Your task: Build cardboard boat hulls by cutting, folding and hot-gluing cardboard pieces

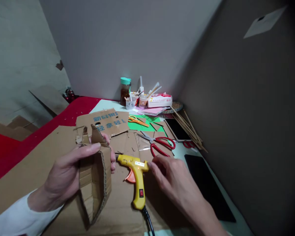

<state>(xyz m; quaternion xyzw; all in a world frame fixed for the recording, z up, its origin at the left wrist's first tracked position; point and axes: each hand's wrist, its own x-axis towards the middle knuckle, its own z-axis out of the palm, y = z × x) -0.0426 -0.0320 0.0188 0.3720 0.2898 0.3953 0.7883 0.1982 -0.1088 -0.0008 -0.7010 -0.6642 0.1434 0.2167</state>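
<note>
My left hand is closed around a folded piece of corrugated cardboard, raised above the table with its open, pointed end downward. The thumb presses on its near face and the fingertips show behind it. To its right lies a yellow hot glue gun with an orange trigger, a red switch and a black cord; its nozzle end points toward the cardboard piece. At the gun's rear end, the fingers of my right hand are curled and pinched together. Whatever lies between those fingertips is hidden.
Behind the gun lie red-handled scissors, orange scissors and a printed cardboard sheet. A tablet, wooden sticks and a black pad are on the right. Cups and a bottle stand by the wall.
</note>
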